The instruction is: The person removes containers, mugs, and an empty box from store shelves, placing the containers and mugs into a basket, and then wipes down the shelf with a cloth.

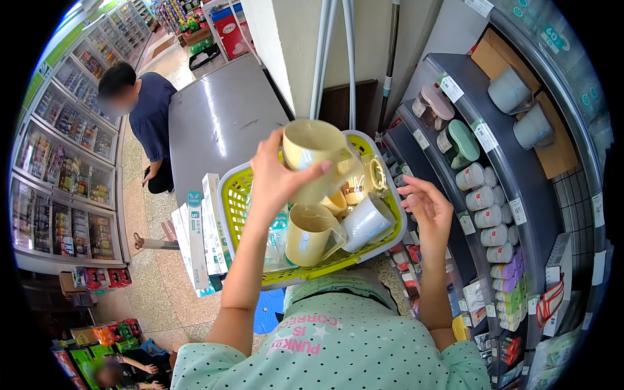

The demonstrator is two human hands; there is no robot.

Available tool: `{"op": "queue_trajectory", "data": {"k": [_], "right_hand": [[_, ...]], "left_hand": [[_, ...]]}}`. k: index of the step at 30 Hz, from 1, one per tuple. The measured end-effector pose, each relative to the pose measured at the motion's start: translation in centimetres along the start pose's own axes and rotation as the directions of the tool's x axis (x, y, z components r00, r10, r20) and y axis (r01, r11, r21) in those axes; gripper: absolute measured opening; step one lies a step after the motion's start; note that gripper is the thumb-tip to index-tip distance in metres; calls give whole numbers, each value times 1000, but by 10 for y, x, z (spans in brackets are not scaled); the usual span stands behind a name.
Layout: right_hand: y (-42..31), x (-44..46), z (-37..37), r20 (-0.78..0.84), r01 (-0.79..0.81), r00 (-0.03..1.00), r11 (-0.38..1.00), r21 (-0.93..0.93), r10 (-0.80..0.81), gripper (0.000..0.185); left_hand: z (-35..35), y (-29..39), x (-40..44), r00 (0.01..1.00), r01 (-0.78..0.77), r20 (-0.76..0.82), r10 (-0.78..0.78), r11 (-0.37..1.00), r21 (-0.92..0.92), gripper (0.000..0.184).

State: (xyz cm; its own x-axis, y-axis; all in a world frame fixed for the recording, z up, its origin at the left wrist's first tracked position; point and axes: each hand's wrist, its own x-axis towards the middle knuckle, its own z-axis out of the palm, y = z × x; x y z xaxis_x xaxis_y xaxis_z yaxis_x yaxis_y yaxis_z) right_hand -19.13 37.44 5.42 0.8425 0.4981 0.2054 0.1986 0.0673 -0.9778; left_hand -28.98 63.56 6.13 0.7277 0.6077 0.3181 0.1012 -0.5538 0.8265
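My left hand (276,175) grips a yellow mug (315,146) and holds it above a yellow-green basket (232,195). Inside the basket, below the held mug, are another yellow mug (309,237), a grey-blue mug (368,223) and more yellow cups, some in clear wrapping. My right hand (426,205) is raised beside the basket's right rim, fingers apart, with nothing in it. The held mug hides part of the basket's contents.
The basket stands by a grey table (221,110). Flat white boxes (207,227) lie at its left. Shelves (504,156) with mugs and containers rise at right. A person (151,110) is beyond the table; another (133,370) is at lower left.
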Motion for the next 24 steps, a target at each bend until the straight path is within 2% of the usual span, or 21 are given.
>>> {"op": "queue_trajectory", "data": {"k": [2,3,6,7,10,11,14,15,19,22,24], "right_hand": [[3,-6,-3,-17,1,1000,1000,-5,-1,28],[6,-8,-3,-31,-4,1000,1000,-2,4,28],[12,-16,-9,-65,-30,997,1000,-7,30,28],[13,-18,-10,-77,-40,996,999,-11,39,28],[13,-24,-13,-109,-45,993,999,-14,44,28],[14,-26,-14,-122,-51,991,999,-16,49,28],[16,-31,-20,-160,-59,986,998,-21,55,28],[17,-32,-21,-170,-56,984,998,-22,52,28],[18,-36,-23,-192,-71,979,997,-9,68,28],[20,-36,-23,-198,-60,978,998,0,59,29],[19,-36,-22,-204,-62,977,998,-3,60,29]], "left_hand": [[-3,-1,17,1000,-23,1,23,996,87,68],[0,-6,23,999,46,12,-47,997,60,79],[9,-12,41,981,71,166,-99,983,169,80],[18,-20,43,991,-41,136,3,959,279,75],[33,-25,59,928,52,336,-160,950,308,73],[37,-31,64,915,30,364,-174,929,369,71],[44,-45,81,865,79,431,-255,920,385,80],[43,-40,81,848,108,443,-292,912,395,73],[54,-65,93,788,179,504,-353,915,362,74],[59,-57,93,795,127,478,-373,873,471,74],[56,-44,93,786,54,523,-330,879,473,73]]}}
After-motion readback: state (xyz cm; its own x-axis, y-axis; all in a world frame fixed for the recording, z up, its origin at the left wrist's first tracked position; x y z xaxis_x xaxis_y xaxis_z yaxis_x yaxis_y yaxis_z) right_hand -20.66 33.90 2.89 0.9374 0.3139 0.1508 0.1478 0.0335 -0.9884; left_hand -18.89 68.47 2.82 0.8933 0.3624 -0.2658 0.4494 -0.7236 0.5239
